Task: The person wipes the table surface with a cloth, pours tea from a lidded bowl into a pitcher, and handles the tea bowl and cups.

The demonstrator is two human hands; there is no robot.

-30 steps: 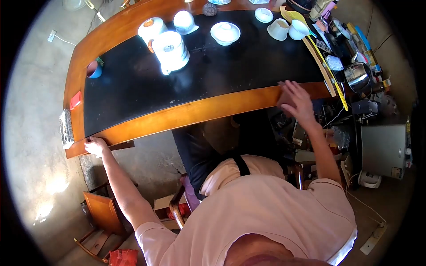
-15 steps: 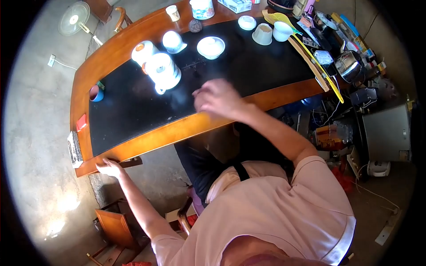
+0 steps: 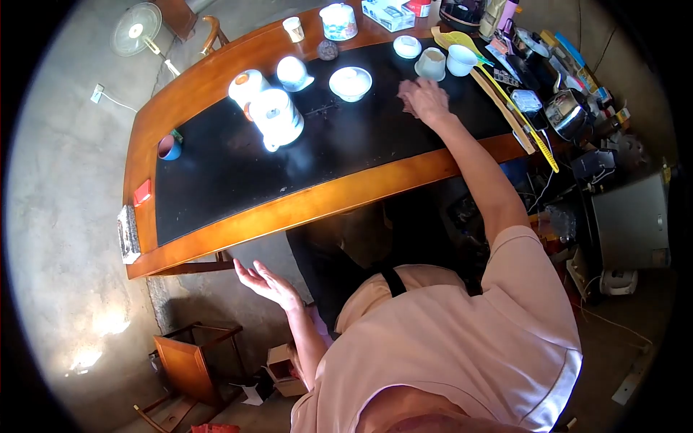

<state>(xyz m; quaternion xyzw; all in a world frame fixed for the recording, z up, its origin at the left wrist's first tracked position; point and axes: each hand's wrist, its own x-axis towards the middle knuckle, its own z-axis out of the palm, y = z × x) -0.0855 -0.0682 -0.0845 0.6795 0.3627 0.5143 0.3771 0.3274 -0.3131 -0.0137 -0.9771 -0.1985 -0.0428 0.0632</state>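
My right hand [image 3: 426, 102] is over the black desk top [image 3: 346, 151], just in front of a cream cup [image 3: 431, 66] that looks turned upside down. Its fingers are smeared by motion, and I cannot tell whether it holds or touches anything. A white bowl-shaped cup [image 3: 461, 60] stands beside the cream one. To the hand's left is a white lidded bowl [image 3: 351, 83]. My left hand [image 3: 268, 283] hangs in the air below the desk's front edge, palm turned up, fingers apart and nothing in them.
Shiny white jars [image 3: 276, 119] stand left of centre. A blue cup [image 3: 170, 148] and a red packet [image 3: 142, 192] are at the left end. A yellow fly swatter [image 3: 534, 130] and a metal kettle [image 3: 567, 112] lie right. A wooden chair [image 3: 189, 369] is on the floor.
My right hand has moved right and farther back over the desk, from the front edge towards the cream cup. My left hand has left the desk's left corner and moved right, palm turning up.
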